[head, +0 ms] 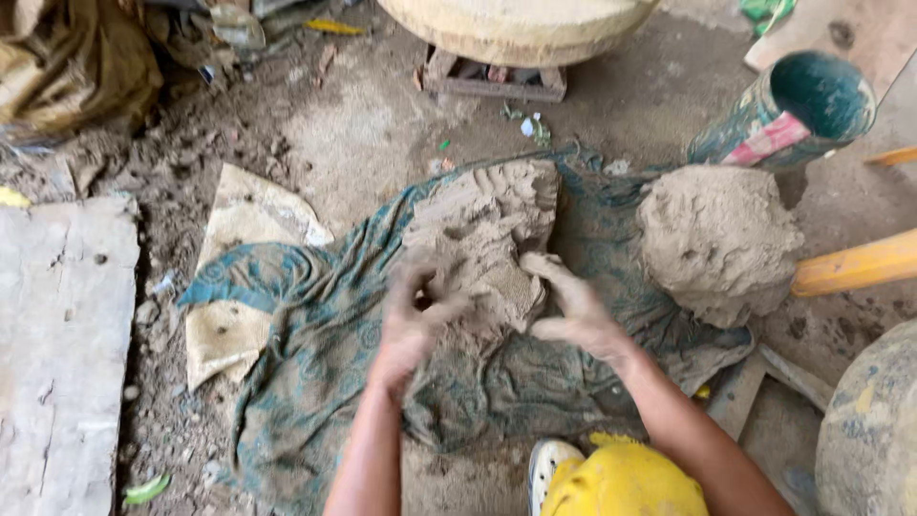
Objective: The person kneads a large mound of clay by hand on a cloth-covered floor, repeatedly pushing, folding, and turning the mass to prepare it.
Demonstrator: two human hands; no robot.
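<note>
1. A teal patterned cloth point(315, 354) is spread over the dirt floor point(353, 134); it runs from the lower left up toward the upper right, rumpled at its edges.
2. A flat slab of grey clay point(482, 234) lies on the middle of the cloth. Its long axis runs roughly from the near edge by the hands up and away toward the round stone slab point(521, 29) at the top, and its far end is ridged with finger marks.
3. A rounded clay lump point(718, 239) sits to the right of the slab, on the cloth's right edge, apart from the hands.
4. A worn pale sack point(239, 229), a crumpled rectangle with no readable marks, lies partly under the cloth's left side.
5. A teal cylindrical container point(798, 110) with a pink and white band lies tilted at the upper right, its open mouth facing the camera.
6. The left hand point(413, 320), clay-smeared and blurred, has curled fingers over the slab's near edge; a firm grasp cannot be told.
7. The right hand point(573, 306) rests on the slab's near right edge, fingers spread and loose.
8. A yellow wooden handle point(855, 266) lies right of the lump.
</note>
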